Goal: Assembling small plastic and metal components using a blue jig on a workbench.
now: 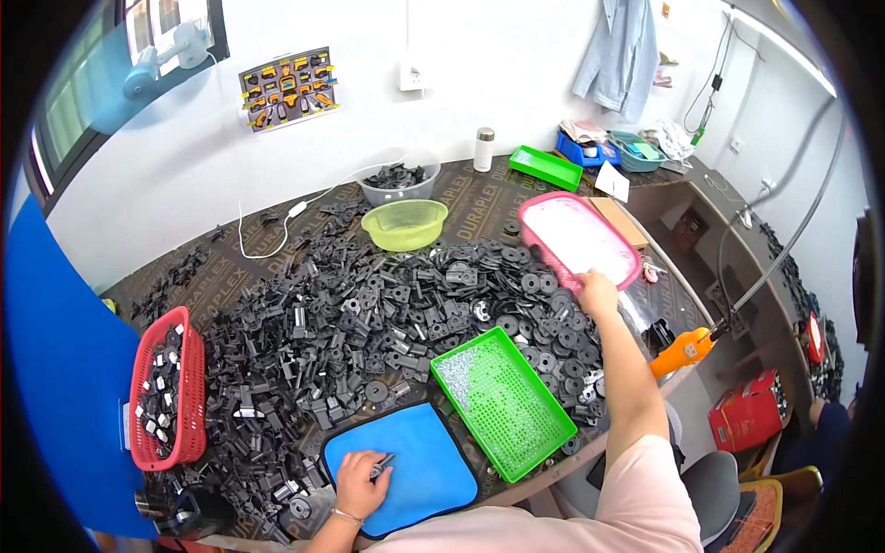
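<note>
While the left hand [358, 481] pinched a small dark part [383, 464] against the blue mat [419, 461] at the table's near edge, the right hand [596, 293] reached far out, fingers closed on the rim of a pink tray [576, 235]. Between them sat a green tray [502, 401] amid heaped black parts [369, 313].

L hand [359, 481] fingers curled, low | R hand [596, 293] arm outstretched, gripping
</note>
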Motion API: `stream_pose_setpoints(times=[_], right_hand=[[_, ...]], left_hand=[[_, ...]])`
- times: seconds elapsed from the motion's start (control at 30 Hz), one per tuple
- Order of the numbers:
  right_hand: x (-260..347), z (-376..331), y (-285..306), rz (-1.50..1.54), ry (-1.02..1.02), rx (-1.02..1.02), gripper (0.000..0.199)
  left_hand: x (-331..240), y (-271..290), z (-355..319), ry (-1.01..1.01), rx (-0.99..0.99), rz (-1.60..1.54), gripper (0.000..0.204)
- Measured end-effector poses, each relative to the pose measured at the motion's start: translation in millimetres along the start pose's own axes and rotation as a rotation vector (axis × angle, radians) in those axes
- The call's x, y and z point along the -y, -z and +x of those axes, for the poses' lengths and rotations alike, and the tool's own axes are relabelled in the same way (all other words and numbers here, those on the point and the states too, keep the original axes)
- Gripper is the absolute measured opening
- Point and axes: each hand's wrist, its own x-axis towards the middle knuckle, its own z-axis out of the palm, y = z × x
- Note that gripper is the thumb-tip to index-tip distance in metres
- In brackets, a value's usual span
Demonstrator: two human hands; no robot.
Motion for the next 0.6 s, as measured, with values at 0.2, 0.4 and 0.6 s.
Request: stream_pose_setpoints(times=[0.2, 0.4, 0.6], right_hand=[[23, -30, 23, 0.138, 0.209, 0.144, 0.027], [21, -14, 50, 0.755, 0.101, 0.371, 0.043], [30, 52, -15, 0.407, 0.036, -0.031, 0.036]], left_hand=[[0, 0, 0, -0.023, -0.008, 0.011, 0.024], [-1, 1, -2, -0.006, -0.005, 0.025, 0.024], [3, 0, -4, -0.028, -0.014, 0.034, 0.024]])
